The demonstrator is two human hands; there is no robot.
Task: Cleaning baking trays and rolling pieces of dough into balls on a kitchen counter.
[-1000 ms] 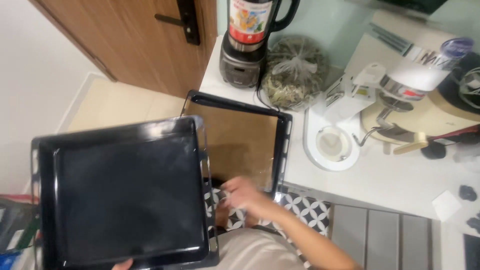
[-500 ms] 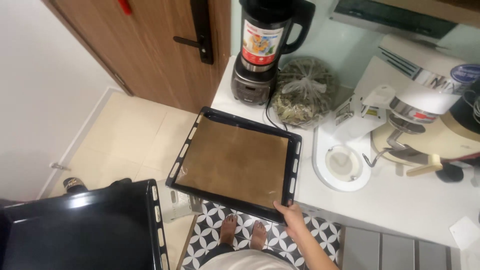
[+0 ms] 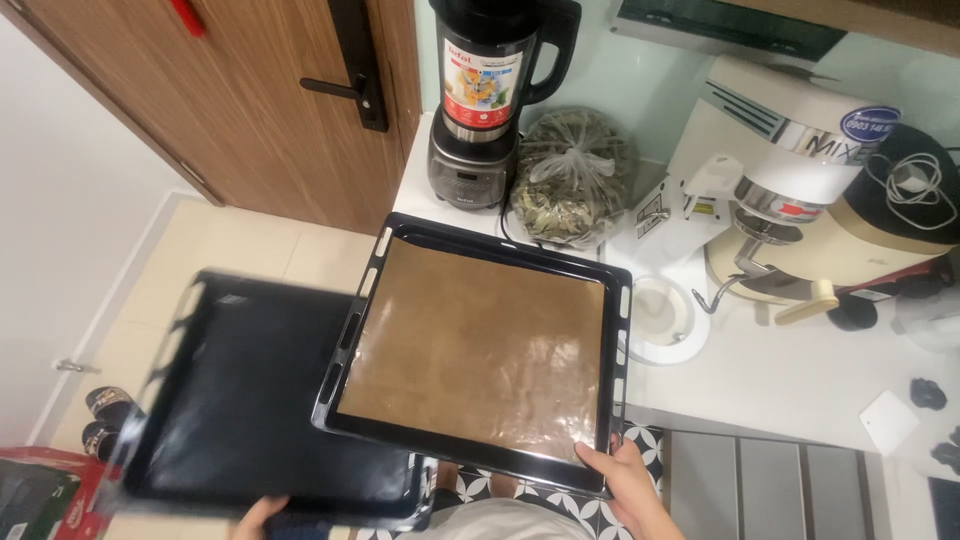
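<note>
Your left hand [image 3: 262, 517] is mostly cut off by the bottom edge; only a few fingers show under the near rim of the empty black tray [image 3: 255, 400], so you cannot tell how firmly it grips. That tray is smeared by motion, its left rim blurred. Your right hand [image 3: 628, 487] also runs out at the bottom edge, its fingertips hidden under the lined tray [image 3: 478, 350]. The lined tray hides part of the counter [image 3: 790, 380] and the front of the white dish [image 3: 665, 320]. The blender [image 3: 490, 95] loses its top to the upper edge. The small dark bits [image 3: 928, 393] at the right are too small to tell.
</note>
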